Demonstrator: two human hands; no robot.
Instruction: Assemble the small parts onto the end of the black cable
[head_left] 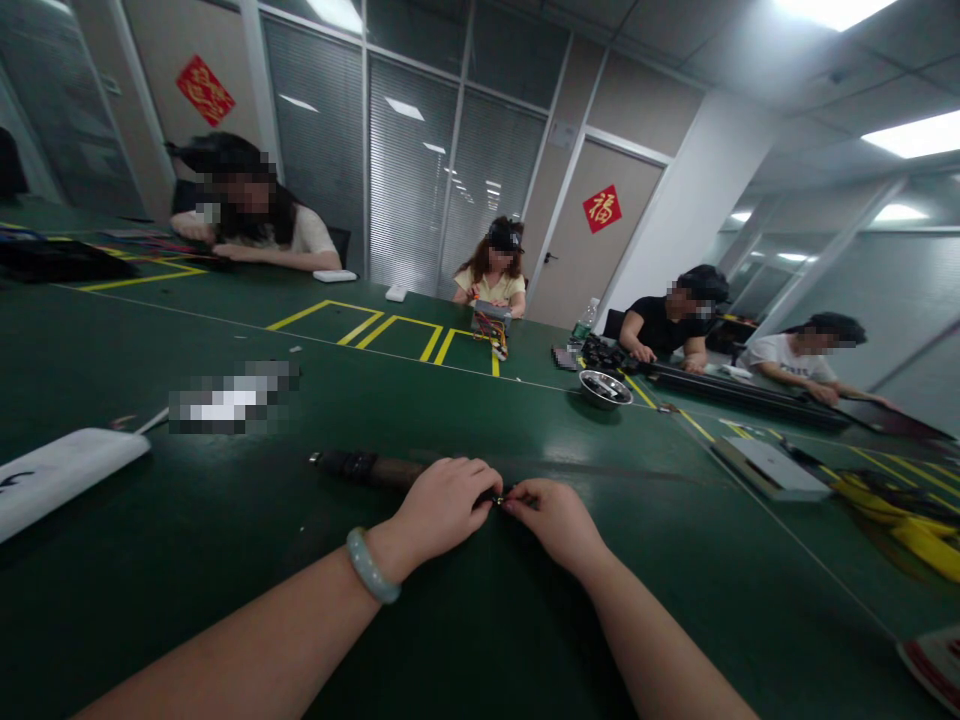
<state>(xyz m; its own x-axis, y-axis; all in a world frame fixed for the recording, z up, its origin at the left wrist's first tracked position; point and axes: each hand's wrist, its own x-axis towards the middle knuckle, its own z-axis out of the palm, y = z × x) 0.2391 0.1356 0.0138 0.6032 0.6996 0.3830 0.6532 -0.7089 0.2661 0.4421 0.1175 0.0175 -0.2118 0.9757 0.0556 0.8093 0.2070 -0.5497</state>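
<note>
A dark rod-shaped piece point(394, 473) with a black collar and a metal tip at its left end lies along the green table in front of me. My left hand point(444, 505), with a pale green bangle at the wrist, is closed over its right part, so I cannot see its full length. Between my two sets of fingertips a small shiny metal part point(498, 499) shows at the right end. My right hand point(561, 518) pinches this part with thumb and forefinger. Its exact shape is too small to make out.
A white power bank point(71, 475) with a cable lies at the left. A metal bowl point(604, 390) of dark parts stands ahead right, near a plastic bottle point(586, 320). Flat boxes point(772, 467) and yellow material point(900, 520) lie at the right. Several people sit working across the table.
</note>
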